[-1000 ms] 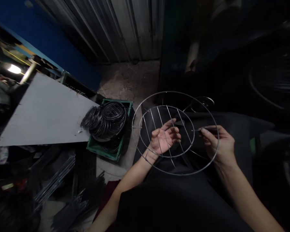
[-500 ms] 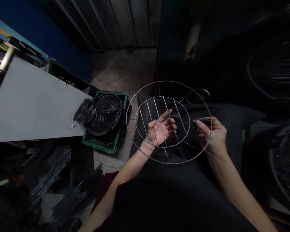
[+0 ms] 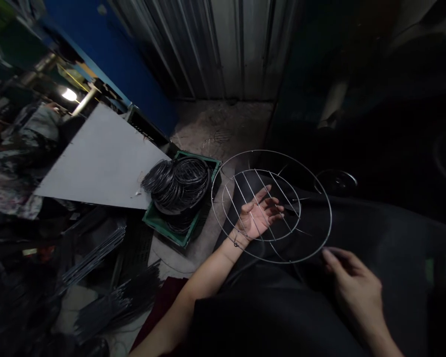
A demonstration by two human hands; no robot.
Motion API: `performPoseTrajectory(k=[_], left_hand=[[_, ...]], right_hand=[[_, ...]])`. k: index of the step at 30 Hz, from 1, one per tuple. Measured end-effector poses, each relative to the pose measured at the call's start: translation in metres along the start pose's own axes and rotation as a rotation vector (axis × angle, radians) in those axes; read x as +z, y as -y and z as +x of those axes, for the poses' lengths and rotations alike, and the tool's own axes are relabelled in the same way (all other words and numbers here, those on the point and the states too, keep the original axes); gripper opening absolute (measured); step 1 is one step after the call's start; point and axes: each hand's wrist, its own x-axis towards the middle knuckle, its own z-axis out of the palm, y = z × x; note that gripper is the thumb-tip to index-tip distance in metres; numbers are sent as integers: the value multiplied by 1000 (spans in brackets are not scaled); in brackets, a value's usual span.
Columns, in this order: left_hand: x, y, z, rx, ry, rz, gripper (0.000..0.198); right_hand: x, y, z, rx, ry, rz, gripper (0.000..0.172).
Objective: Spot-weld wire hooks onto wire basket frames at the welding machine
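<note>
1. My right hand (image 3: 359,287) has thumb and fingers nearly together at the edge of the wire rack (image 3: 263,187); whether they grip, I can't tell.
2. The rack sits in front of my left hand (image 3: 260,220), bars (image 3: 280,189) already across its inner ring (image 3: 301,208); what's left is unclear.
3. My left hand is palm-up, fingers loosely curled, hold unclear.
4. Beyond, wire pieces (image 3: 178,183) heap in a green crate (image 3: 163,230).

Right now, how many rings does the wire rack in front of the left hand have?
2: the large outer ring, and the smaller inner ring within it, seen across the left hand. Neither hides any other that I can see.
</note>
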Motion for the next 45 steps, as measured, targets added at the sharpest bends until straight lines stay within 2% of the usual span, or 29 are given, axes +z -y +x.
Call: performPoseTrajectory(k=[3,6,9,14,20,25,29,34,40,45], left_hand=[[-3,-6,5,42,-7,34,75],[-2,-12,9,59,0,69,84],[0,-17,12,69,48,58,88],[2,-18,13,75,90,91,88],[4,-16,12,83,80,140,85],[9,-17,11,81,75,157,85],[11,-17,10,87,74,164,82],[13,-16,8,102,61,212,80],[20,-11,9,159,-12,274,71],[26,-9,9,199,-1,269,70]], right_hand=[[5,0,-21,-103,238,-62,39],[14,4,-29,-273,294,-4,37],[20,9,-28,-356,244,25,37],[24,15,-29,-367,175,30,35],[28,15,-29,-383,130,76,24],[32,18,-26,-350,59,126,25],[33,22,-23,-341,53,137,25],[32,20,-22,-384,35,162,20],[30,17,-23,-468,-27,109,18],[28,18,-25,-517,-96,79,15]])
